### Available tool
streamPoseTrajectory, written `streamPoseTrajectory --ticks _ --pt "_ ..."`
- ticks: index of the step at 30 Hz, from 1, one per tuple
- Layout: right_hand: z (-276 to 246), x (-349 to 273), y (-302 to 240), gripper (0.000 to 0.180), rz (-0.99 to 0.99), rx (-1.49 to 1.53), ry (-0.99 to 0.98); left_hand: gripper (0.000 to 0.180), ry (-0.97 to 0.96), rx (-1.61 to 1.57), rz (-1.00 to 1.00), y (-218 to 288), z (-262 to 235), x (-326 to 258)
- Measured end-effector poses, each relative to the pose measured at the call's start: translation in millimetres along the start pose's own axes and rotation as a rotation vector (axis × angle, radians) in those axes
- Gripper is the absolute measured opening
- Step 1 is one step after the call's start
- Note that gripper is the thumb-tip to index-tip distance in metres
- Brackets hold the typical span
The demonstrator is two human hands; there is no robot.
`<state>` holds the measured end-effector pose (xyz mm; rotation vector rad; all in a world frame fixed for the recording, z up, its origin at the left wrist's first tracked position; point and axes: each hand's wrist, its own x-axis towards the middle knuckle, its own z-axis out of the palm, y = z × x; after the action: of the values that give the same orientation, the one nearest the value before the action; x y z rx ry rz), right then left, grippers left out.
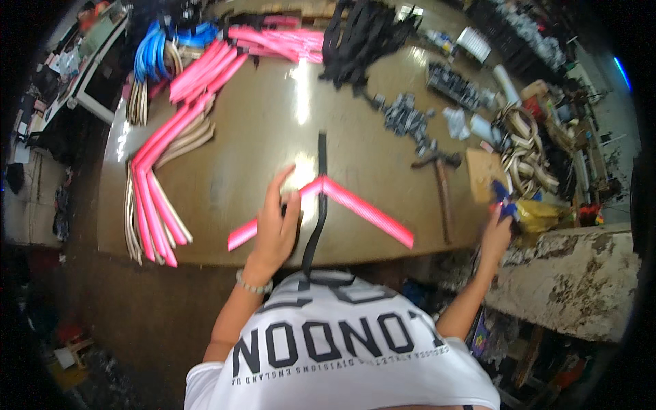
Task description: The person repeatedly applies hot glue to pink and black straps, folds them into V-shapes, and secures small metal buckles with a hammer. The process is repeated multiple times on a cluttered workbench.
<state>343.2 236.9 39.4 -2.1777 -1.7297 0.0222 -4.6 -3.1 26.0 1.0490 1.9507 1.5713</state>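
My left hand presses down on a bent pink ribbed strip lying on the brown table, fingers spread over its left arm near the bend. A black strap crosses the strip at the bend and runs toward my body. My right hand is out at the table's right edge, gripping a small blue object; what that object is I cannot tell.
Piles of pink strips, beige strips and blue strips lie along the table's left and far side. A heap of black straps is at the back. A hammer, metal parts and a worn bench are on the right.
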Motion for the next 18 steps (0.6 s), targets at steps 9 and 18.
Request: streamPoseTrajectory --ticks 9,18 --pt "-48.7 -143.9 -137.1 0.022 -0.83 0.953 -0.871 0.056 -0.434 -0.199 0.098 40.5 33.0 2.9" --pt "-15.0 -165.6 -168.3 0.013 -0.908 1.076 -0.82 0.044 -0.202 -0.117 0.143 32.4 12.4 3.4"
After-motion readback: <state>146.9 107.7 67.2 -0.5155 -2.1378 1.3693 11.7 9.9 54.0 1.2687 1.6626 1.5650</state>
